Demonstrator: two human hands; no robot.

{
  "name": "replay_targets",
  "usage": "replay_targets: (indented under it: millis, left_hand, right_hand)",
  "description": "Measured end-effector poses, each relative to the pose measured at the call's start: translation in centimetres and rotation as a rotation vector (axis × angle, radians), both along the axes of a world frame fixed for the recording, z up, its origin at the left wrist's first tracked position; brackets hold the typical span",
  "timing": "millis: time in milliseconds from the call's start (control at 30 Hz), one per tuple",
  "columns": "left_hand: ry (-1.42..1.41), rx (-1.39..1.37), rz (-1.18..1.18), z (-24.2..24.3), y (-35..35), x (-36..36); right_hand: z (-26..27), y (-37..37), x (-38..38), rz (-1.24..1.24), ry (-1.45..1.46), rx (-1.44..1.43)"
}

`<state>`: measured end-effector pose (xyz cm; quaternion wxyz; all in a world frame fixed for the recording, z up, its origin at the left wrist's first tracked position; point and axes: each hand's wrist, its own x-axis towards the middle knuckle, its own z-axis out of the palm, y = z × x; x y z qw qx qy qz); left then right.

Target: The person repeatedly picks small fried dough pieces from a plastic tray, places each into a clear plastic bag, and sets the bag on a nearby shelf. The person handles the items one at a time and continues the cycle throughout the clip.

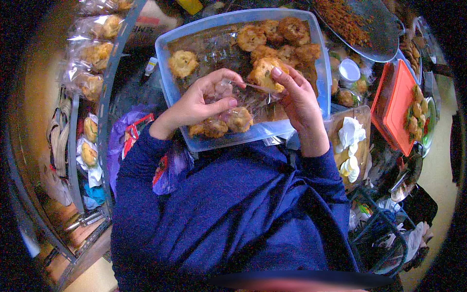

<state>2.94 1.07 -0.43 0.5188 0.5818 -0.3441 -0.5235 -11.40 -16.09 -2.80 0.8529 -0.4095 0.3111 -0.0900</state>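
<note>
A shallow translucent plastic tub (325, 75) lies in front of me. My right hand (304, 104) pinches a golden fried fritter (265, 73) between thumb and fingers above it. With my left hand (193, 100) I hold a crumpled clear plastic bag (222, 88), whose edge stretches across to the fritter. It is hard to tell whether the fritter is partly inside. Several bare fritters (290, 33) are heaped at the tub's far right, and a paler one (183, 64) lies at its left. Under my left hand, fritters in clear plastic (237, 120) sit near the front wall.
Bagged fried pieces (96, 53) line a metal shelf (109, 69) at left. To the right are a wooden board (332, 140) with egg slices (350, 169), an orange plastic box (396, 102) and a basket (381, 233). A basin of reddish-brown crumbs (344, 22) stands far right.
</note>
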Motion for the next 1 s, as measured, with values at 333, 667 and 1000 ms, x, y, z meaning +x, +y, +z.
replay_targets:
  millis: [333,667,1000]
  left_hand:
    - [-0.045,0.062,-0.087,0.3,0.2,0.4]
    - [-0.129,0.115,-0.122,-1.1,-0.1,0.9]
    - [-0.051,0.015,-0.096,-2.0,-0.4,0.5]
  right_hand:
    - [1.0,0.0,0.5,0.095,0.044,0.139]
    - [0.9,0.0,0.6,0.175,0.022,0.148]
    - [1.5,0.2,1.1,0.224,-0.031,-0.163]
